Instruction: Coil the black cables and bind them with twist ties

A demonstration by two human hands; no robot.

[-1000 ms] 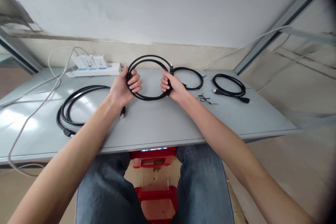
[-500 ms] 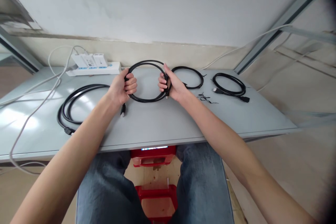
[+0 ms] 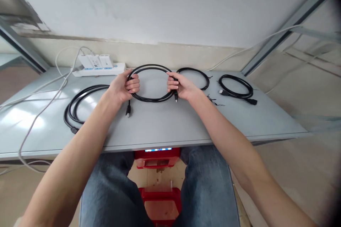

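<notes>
Though partly behind left forearm (image 3: 82, 152), seemingly one cable (image 3: 65, 113); both hands (image 3: 123, 85) (image 3: 181, 85) curled round coil (image 3: 151, 99).

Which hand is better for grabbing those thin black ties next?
Probably the right hand: the thin black ties lie much closer to it than to the left hand. Both hands hold a coiled cable.

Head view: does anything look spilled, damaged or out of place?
Brown marks spot the floor between the legs, perhaps a spill. At upper left, the wall has a ragged, broken-looking edge. The held cable coil shows no obvious damage.
</notes>
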